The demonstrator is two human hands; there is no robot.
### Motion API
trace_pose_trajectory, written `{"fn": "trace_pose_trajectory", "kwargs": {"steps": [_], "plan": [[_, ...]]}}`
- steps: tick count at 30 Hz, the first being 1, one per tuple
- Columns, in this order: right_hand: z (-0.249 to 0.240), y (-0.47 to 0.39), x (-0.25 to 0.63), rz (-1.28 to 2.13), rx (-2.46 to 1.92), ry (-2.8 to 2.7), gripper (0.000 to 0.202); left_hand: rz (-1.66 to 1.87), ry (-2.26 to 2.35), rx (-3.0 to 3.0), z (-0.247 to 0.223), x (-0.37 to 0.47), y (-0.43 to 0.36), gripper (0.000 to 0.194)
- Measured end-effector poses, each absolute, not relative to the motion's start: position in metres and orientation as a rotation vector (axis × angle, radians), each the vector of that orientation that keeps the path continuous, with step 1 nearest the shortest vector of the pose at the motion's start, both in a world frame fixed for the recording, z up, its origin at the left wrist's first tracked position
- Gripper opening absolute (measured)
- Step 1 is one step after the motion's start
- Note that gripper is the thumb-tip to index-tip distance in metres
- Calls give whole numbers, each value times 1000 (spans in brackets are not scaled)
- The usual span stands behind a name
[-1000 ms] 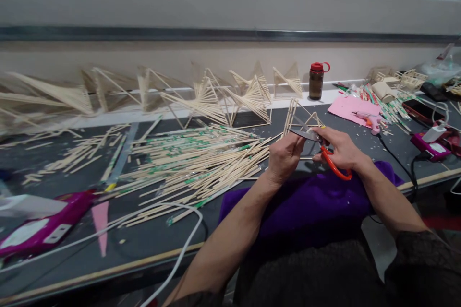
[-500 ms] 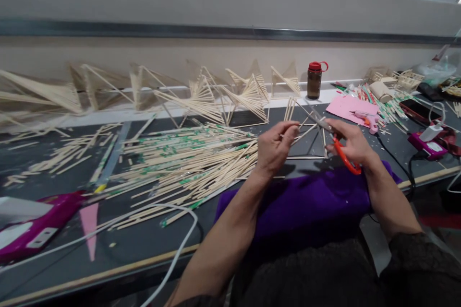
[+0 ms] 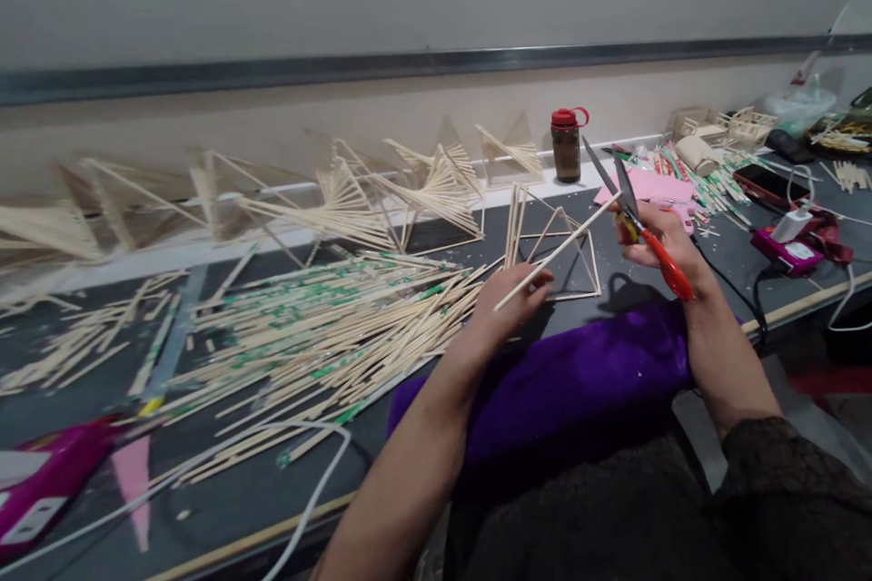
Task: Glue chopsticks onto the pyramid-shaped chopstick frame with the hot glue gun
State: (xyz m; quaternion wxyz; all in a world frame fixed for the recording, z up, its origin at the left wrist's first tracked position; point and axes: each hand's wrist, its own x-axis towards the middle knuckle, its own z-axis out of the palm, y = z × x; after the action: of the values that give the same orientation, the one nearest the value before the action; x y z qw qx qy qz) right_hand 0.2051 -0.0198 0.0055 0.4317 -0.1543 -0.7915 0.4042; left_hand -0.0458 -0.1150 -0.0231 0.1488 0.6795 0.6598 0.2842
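Note:
My left hand [image 3: 512,295] is closed on a thin wooden stick [image 3: 562,250], which slants up and to the right across it. My right hand [image 3: 658,241] grips a pair of scissors [image 3: 644,231] with orange-red handles, the two blades spread apart and pointing up. The stick's upper end lies by the blades and my right fingertips; whether it touches them I cannot tell. Behind and below the stick, a small frame of sticks [image 3: 594,263] stands on the dark table [image 3: 436,245]. A purple cloth [image 3: 579,381] lies along the table's front edge.
Left of my hands spreads a large pile of sticks [image 3: 354,318], some in green-printed wrappers. Twisted stick models [image 3: 436,191] line the wall. A red-capped bottle [image 3: 565,150], pink sheet [image 3: 640,186], phone [image 3: 773,186] and magenta power strip [image 3: 787,250] are to the right. A white cable [image 3: 337,463] crosses the front left.
The scissors have turned upward and their blades now stand wide apart. My left hand has turned, and the stick in it now shows plainly. The camera view has shifted slightly right.

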Motion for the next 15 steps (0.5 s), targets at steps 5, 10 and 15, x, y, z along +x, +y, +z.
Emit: {"fn": "trace_pose_trajectory", "kwargs": {"steps": [5, 10, 15], "plan": [[5, -20, 204, 1061, -351, -1914, 49, 213, 2017, 2260, -34, -26, -117, 26], [5, -22, 200, 1075, -344, -1927, 51, 109, 2054, 2317, -39, -23, -112, 35], [6, -25, 198, 1049, -367, -1972, 49, 106, 2078, 2315, -40, -18, -99, 37]]}}
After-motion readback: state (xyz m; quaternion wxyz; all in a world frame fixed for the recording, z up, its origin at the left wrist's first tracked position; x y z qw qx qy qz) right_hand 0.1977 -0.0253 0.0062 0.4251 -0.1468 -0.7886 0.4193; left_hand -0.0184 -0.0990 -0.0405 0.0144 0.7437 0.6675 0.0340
